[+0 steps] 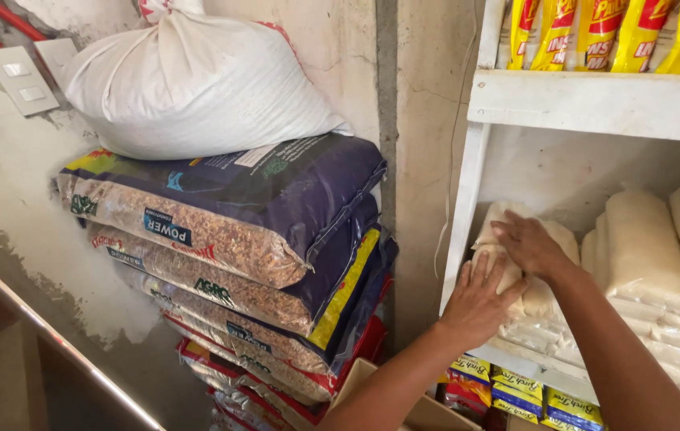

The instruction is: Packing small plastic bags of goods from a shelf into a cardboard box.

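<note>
Both my hands rest on a clear plastic bag of white grain at the left end of a white shelf. My left hand presses flat against the bag's front from below. On top of the bag lies my right hand, fingers curled over it. The bag sits on a pile of similar bags in the shelf's middle compartment.
More white grain bags stand upright to the right. Yellow and red packets fill the upper shelf; small colourful packets sit below. Stacked feed sacks topped by a white sack lean on the wall at left. A cardboard box edge lies below.
</note>
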